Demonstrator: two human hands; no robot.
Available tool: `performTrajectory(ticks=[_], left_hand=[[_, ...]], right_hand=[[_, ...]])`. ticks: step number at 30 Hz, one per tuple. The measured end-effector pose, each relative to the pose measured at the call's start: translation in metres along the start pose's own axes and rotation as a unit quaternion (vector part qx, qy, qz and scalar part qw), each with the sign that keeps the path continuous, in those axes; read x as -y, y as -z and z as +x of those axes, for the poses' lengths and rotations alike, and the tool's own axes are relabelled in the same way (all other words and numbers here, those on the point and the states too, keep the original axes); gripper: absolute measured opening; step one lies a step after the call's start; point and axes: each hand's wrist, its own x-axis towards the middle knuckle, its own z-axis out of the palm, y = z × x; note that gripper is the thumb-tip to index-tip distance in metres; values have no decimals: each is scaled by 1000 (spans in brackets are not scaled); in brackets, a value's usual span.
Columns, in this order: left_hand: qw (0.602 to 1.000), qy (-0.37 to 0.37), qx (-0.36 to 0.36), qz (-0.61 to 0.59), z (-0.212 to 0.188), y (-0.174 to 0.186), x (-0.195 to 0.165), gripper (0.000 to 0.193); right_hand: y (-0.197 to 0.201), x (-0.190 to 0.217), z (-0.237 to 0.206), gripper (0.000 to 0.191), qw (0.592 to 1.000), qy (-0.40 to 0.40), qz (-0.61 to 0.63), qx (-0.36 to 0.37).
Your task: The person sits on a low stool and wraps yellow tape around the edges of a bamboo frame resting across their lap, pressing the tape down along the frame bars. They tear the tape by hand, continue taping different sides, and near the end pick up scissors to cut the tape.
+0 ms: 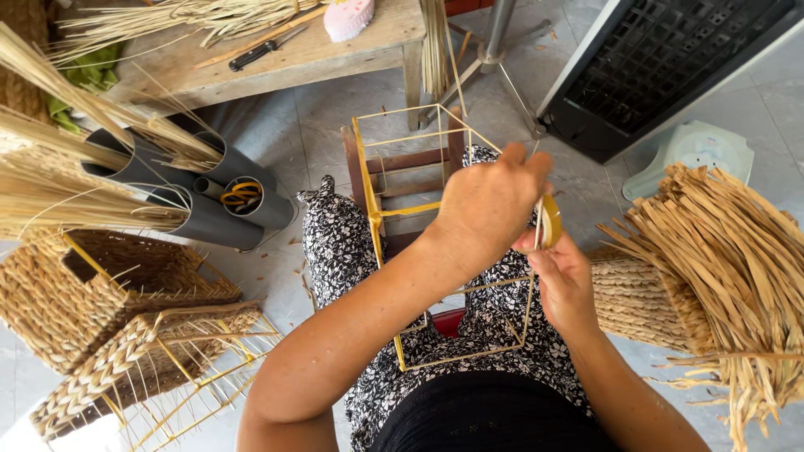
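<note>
The person sits with a thin yellow wire frame (394, 218) shaped like a box resting on their lap. It lies under both hands and reaches away from them toward a small wooden stool (402, 167).

The left hand (490, 205) is curled up above the far right edge of the frame. Its fingers are bent in, but I cannot tell what they pinch. The right hand (565, 280) is just below and to the right of the left hand, almost touching it. It holds a small roll of yellow tape (550, 222) between its thumb and fingers.

To the right of the right hand lies a big bundle of dry straw strips (729, 268). Far to the left of the left hand sit woven baskets (92, 293), one of them only half woven over its wire. Above those are grey tubes (209, 197), and one has orange scissors (241, 194) in it. Past the hands stands a wooden table (285, 59) with a black-handled knife (261, 50) on it.
</note>
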Motion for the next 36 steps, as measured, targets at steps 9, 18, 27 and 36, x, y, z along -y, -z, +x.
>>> performTrajectory(ticks=[9, 18, 27, 36], left_hand=[[985, 111, 17, -134, -28, 56, 4, 24], [810, 237, -133, -520, -121, 101, 21, 22], [624, 304, -294, -657, -202, 25, 17, 21], [766, 385, -247, -452, -223, 43, 41, 17]], right_hand=[[-33, 31, 3, 22, 993, 23, -95, 61], [-107, 142, 56, 22, 818, 276, -448, 232], [-131, 130, 70, 37, 757, 288, -448, 379], [-145, 102, 62, 33, 762, 147, -474, 417]])
